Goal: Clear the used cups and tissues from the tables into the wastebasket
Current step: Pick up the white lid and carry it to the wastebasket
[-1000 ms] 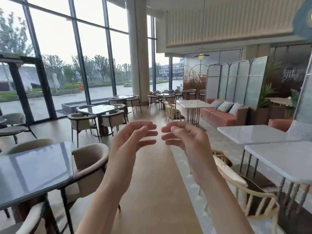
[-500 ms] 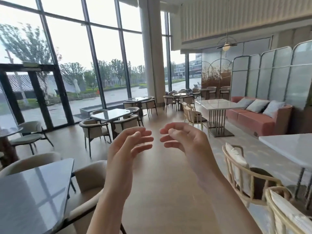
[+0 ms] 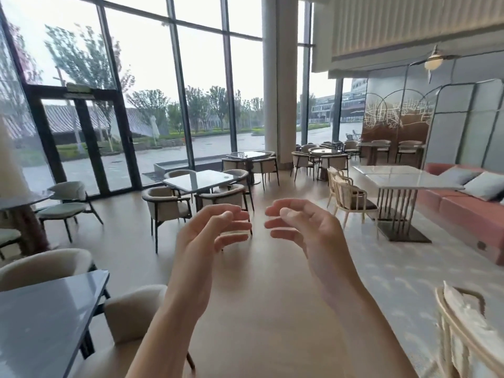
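Observation:
My left hand (image 3: 207, 236) and my right hand (image 3: 308, 230) are raised in front of me at mid-frame, palms facing each other, fingers loosely curved, nothing in either. Their fingertips almost meet. No cup, tissue or wastebasket shows clearly. A small pale object (image 3: 226, 176) lies on the glass table (image 3: 191, 182) ahead; it is too small to identify.
A grey table (image 3: 41, 323) with cream chairs (image 3: 128, 317) stands at near left. A white marble table (image 3: 403, 177) and pink sofa (image 3: 463, 205) sit at right, a wicker chair (image 3: 469, 336) at near right. A wooden-floor aisle (image 3: 261, 296) runs ahead between them.
The view has swung left: the white tables on the right left the frame and the glass doors came in. Both hands keep the same raised pose.

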The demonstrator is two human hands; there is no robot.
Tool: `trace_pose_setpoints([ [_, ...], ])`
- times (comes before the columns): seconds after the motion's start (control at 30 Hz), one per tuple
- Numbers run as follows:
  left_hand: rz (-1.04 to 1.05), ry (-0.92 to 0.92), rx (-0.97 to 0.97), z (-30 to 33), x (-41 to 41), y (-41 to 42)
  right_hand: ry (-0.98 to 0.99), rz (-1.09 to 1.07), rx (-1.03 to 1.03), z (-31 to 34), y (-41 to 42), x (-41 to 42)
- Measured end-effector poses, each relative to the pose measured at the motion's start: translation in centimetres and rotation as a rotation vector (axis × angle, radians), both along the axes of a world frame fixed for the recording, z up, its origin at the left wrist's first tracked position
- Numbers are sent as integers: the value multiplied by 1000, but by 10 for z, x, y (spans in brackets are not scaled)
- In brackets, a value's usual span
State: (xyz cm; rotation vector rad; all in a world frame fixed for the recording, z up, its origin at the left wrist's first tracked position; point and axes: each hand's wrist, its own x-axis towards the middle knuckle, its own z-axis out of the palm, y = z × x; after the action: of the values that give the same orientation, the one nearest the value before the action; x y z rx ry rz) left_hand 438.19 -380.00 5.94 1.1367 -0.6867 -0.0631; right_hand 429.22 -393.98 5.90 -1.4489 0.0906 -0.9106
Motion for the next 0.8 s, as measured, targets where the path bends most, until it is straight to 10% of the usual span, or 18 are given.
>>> trace_pose_setpoints([
  [0.47, 209, 41, -24, 1, 323, -178, 18, 318, -36, 2, -196, 353],
  [0.8, 61, 79, -5, -31, 574, -350, 132, 174, -91, -32, -349, 594],
])
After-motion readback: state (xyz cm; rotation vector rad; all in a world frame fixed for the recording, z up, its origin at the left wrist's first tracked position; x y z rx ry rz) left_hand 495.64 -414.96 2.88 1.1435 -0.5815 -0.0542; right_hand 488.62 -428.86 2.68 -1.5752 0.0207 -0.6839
